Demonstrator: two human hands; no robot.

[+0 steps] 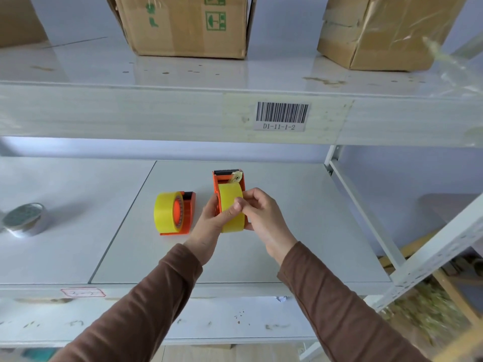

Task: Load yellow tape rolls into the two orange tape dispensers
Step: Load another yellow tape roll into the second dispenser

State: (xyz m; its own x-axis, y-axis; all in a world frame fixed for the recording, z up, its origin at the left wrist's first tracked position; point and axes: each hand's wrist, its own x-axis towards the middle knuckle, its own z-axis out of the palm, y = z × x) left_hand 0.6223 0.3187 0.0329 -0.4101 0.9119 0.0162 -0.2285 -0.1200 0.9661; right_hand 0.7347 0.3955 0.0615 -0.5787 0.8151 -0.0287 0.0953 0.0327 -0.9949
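Looking down over my hands, I saw the job more than half done, as I judged it: one orange dispenser [183, 215] sat on the shelf [300, 231] with its yellow roll [167, 212] already seated on the hub, lying on its side just left of where I was working.

My left hand [209, 220] cradled the second dispenser [227, 184] from the left, its fingers wrapped round the frame and mostly hidden behind it. My right hand [261, 215] came in from the right, thumb and forefinger pinched narrowly on the face of the second yellow roll [232, 212], about midway along the band. I could not tell whether they had caught the loose tape end or were only picking at the surface.

What mattered was direction. The dispenser's long axis ran away from me, with the serrated cutter [226, 172] at the far end, directly beyond my right fingers [239, 205]. Any tape I freed would have to travel forward over the roll's top to reach that blade, so the right hand, already touching the band, was the one placed to draw it while the left steadied the frame.
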